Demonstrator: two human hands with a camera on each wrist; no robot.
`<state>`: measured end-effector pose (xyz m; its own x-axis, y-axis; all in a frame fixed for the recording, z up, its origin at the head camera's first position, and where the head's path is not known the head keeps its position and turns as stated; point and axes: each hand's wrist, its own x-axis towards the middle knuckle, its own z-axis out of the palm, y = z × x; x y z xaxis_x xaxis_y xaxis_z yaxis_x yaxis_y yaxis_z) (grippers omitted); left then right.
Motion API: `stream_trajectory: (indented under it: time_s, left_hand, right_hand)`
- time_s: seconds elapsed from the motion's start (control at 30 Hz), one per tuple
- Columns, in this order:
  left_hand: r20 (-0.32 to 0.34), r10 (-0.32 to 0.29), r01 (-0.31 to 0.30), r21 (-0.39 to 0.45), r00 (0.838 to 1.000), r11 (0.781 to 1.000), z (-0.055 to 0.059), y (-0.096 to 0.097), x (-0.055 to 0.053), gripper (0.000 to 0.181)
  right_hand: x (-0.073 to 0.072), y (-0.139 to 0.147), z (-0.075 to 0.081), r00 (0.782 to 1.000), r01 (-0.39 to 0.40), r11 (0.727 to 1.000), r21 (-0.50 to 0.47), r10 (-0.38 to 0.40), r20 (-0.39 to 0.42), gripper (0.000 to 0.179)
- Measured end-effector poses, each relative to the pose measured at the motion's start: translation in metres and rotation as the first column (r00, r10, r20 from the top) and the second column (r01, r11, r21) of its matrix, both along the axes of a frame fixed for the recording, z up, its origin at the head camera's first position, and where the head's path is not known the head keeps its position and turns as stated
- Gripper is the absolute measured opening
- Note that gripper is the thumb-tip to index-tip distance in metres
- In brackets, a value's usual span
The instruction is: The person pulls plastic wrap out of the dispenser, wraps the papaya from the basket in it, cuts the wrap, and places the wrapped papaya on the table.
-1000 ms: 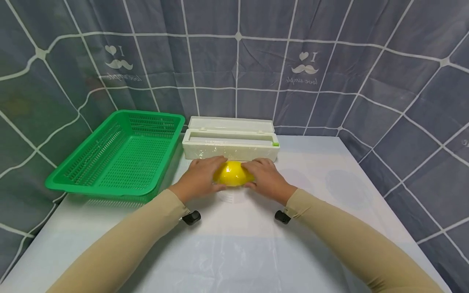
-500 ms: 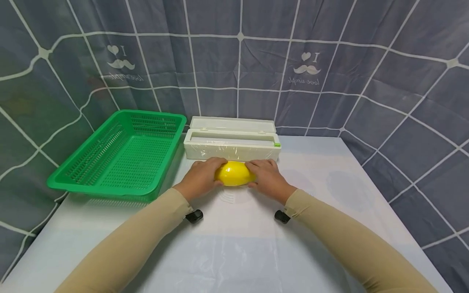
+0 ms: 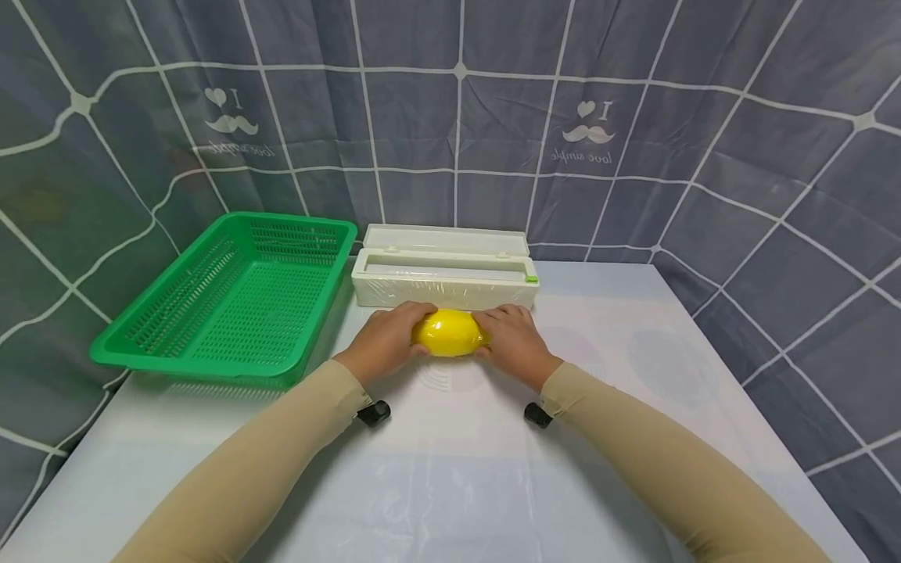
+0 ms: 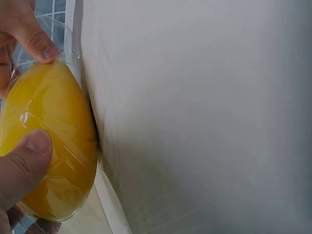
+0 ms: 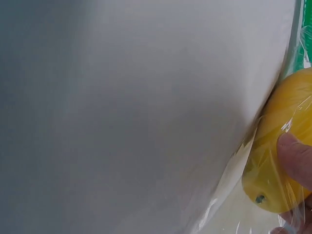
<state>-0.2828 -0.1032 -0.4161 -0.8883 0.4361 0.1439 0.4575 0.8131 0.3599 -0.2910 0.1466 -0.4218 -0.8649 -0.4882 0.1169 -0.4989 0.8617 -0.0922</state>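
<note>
A glossy yellow oval fruit point(image 3: 449, 335), its kind unclear, lies sideways in clear cling film in the middle of the table. My left hand point(image 3: 383, 340) grips its left end, and my right hand point(image 3: 517, 342) grips the right end. In the left wrist view, the left thumb presses the wrapped fruit point(image 4: 53, 102) while the other hand touches its upper tip. Loose film folds around the fruit point(image 5: 268, 165) in the right wrist view, where a small dark stem spot shows below the right thumb. Fingers behind the fruit are mostly hidden.
Just behind the hands stands a white cling film dispenser point(image 3: 445, 292), its lid raised, with a green slider point(image 3: 531, 278). A green perforated basket point(image 3: 204, 366) is at the left. Grey checked curtain point(image 3: 507, 117) surrounds the white table point(image 3: 450, 500) at the back and sides.
Both thumbs have drawn in closer against the near side of the fruit. The fruit shows slightly more of its front. Basket and dispenser have not moved.
</note>
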Motion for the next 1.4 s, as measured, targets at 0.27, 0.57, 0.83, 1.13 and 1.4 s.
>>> stream_trajectory:
  time_s: [0.27,0.57,0.83,1.13,1.4]
  left_hand:
    - [-0.002,0.002,-0.002,-0.008,1.000,1.000,-0.001,0.001,-0.001,0.073]
    - [0.002,0.004,-0.004,-0.002,1.000,1.000,-0.002,0.002,-0.001,0.073]
    - [0.000,0.010,-0.010,0.001,1.000,1.000,-0.002,0.002,0.000,0.072]
    - [0.055,0.003,-0.004,0.022,0.998,1.000,-0.004,-0.003,-0.007,0.075]
    - [0.118,-0.014,0.011,0.027,0.993,1.000,-0.003,-0.006,-0.017,0.084]
  right_hand:
    - [0.001,-0.001,0.001,1.000,0.009,1.000,0.002,-0.009,0.003,0.066]
    - [0.002,-0.001,0.001,1.000,0.018,1.000,0.025,-0.018,0.002,0.067]
    - [0.002,0.000,0.000,1.000,0.013,1.000,0.025,-0.013,-0.011,0.066]
    - [-0.002,-0.001,0.000,1.000,-0.005,1.000,0.000,0.005,0.008,0.064]
    - [-0.009,0.001,0.002,0.997,0.003,0.999,-0.047,0.001,0.076,0.070]
